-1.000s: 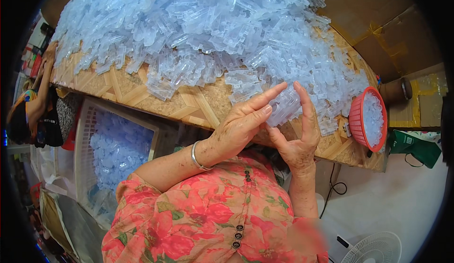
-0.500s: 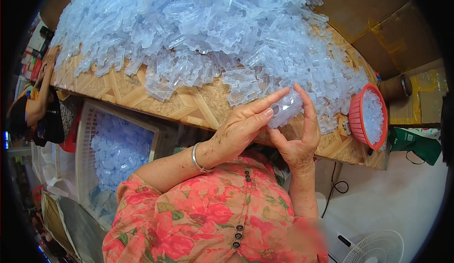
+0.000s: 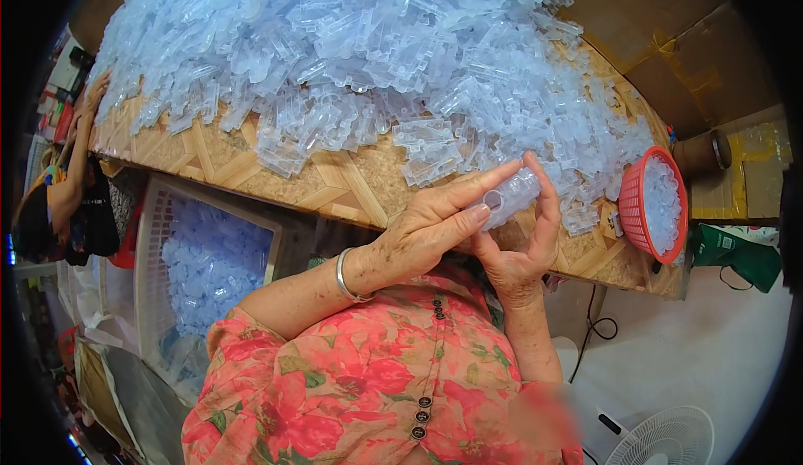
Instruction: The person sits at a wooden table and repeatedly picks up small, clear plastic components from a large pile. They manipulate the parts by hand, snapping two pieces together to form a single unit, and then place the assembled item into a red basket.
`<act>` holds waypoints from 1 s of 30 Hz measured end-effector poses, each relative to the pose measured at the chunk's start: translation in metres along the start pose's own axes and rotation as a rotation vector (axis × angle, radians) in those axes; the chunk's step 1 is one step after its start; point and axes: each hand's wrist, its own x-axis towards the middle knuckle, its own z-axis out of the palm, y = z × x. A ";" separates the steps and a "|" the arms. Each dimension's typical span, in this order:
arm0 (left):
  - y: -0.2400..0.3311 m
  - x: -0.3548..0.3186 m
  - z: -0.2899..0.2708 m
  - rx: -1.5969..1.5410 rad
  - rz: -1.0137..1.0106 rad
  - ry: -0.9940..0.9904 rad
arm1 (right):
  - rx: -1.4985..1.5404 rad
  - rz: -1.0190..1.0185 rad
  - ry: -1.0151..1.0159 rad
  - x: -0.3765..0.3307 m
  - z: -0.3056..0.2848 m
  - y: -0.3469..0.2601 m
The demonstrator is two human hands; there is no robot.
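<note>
Between my hands, just over the table's near edge, is a clear plastic tube-shaped piece, its round open end toward the left. My left hand pinches it with thumb and straight fingers from the left; a silver bangle circles that wrist. From the other side, my right hand grips the piece between its thumb below and raised fingers. Beyond them, a large heap of clear bluish plastic pieces covers most of the wood-patterned table.
A red plastic basket of small clear pieces stands at the table's right end. Left of my body, a white crate holds more pieces. Another person's arm reaches the far left edge. A white fan and green bag are on the right.
The clear piece has turned and tilted, its round end now showing more plainly. My right hand has shifted slightly left, and both hands still hold the piece.
</note>
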 end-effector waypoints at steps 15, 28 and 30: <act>-0.002 -0.002 0.003 0.062 -0.007 0.061 | -0.024 0.018 0.001 -0.006 0.003 0.004; -0.005 -0.001 0.006 0.020 0.002 0.084 | 0.071 0.076 0.019 -0.006 0.007 0.005; -0.006 0.000 0.002 0.084 0.042 0.056 | 0.009 -0.003 0.027 -0.005 0.006 0.008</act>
